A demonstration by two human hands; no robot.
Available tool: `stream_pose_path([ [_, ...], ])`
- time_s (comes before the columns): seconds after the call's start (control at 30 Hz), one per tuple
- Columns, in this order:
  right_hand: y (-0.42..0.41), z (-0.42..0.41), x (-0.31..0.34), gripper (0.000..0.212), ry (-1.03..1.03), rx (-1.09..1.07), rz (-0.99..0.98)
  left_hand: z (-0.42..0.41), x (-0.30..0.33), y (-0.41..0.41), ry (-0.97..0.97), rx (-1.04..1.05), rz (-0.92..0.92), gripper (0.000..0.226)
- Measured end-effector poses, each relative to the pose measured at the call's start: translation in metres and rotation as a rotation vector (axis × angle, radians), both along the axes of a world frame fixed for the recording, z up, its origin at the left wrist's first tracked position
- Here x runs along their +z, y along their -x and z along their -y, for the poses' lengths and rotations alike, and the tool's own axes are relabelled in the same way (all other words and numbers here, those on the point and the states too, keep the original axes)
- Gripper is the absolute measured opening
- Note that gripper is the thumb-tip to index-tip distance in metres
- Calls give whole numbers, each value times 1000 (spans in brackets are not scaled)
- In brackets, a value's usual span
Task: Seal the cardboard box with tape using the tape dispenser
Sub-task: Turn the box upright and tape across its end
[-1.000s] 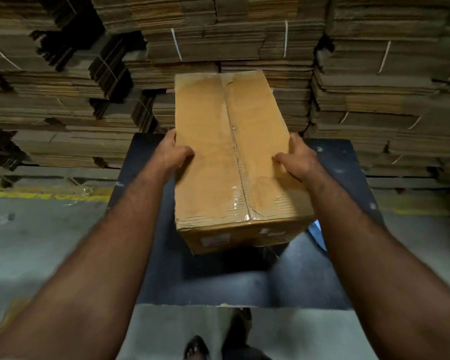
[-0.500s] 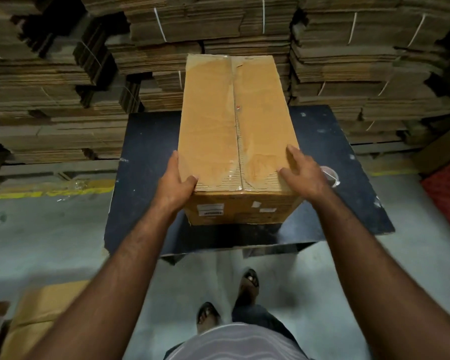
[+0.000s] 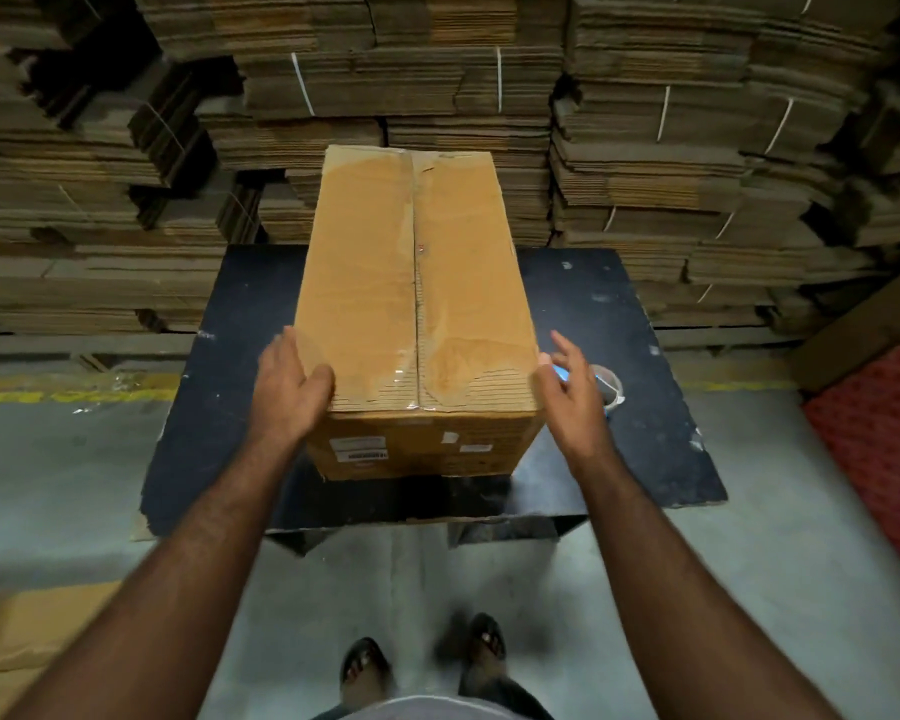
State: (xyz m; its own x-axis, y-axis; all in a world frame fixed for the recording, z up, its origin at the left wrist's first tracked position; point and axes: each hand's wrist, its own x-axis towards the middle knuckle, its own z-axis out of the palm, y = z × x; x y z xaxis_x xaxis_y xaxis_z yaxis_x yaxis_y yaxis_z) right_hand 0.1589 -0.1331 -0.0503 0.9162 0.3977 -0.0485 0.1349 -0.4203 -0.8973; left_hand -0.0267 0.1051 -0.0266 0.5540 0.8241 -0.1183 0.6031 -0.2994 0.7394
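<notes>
A long brown cardboard box (image 3: 417, 283) lies on a dark table (image 3: 619, 314), its top flaps closed along a centre seam with clear tape near the front edge. My left hand (image 3: 292, 387) touches the box's near left corner with relaxed fingers. My right hand (image 3: 572, 392) hovers just off the near right corner, fingers spread, holding nothing. A tape dispenser with a roll of clear tape and a blue part (image 3: 606, 387) lies on the table right behind my right hand, mostly hidden by it.
Tall stacks of flattened cardboard (image 3: 437, 70) fill the background behind the table. A flat cardboard sheet (image 3: 27, 631) lies on the concrete floor at lower left. A red mat (image 3: 879, 449) is at right. My feet (image 3: 422, 662) stand before the table.
The box has been set down on the table. My hands have come off its near corners; the right one has pulled away to the side and opened.
</notes>
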Motion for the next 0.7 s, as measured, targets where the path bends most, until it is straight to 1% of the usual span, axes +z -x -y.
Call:
stream_pose_path([
  [0.03,-9,6,-3,43,35,-79,24,1,2,-10,-75,8,-56,75],
  [0.1,-34,16,-18,35,238,-134,140,6,2,-26,-192,25,-204,74],
  [0.17,-64,24,-38,39,412,-74,173,16,-2,-35,-303,6,-336,68],
  [0.23,-91,24,-56,46,558,29,153,23,-8,-37,-419,0,-420,67],
  [0.3,-110,23,-72,50,681,117,123,23,-10,-37,-433,2,-444,66],
  [0.37,-124,23,-91,53,726,149,105,22,-12,-38,-448,-4,-438,65],
  [0.43,-133,23,-103,57,728,135,58,21,-12,-39,-461,-7,-450,66],
  [0.5,-134,25,-116,62,725,170,40,20,-14,-39,-447,-7,-471,70],
  [0.57,-133,28,-130,68,761,218,113,20,-16,-37,-443,-7,-481,75],
  [0.63,-130,30,-133,77,757,197,154,19,-15,-36,-431,-5,-481,78],
  [0.7,-129,32,-128,78,731,161,78,18,-13,-37,-399,-19,-507,81],
])
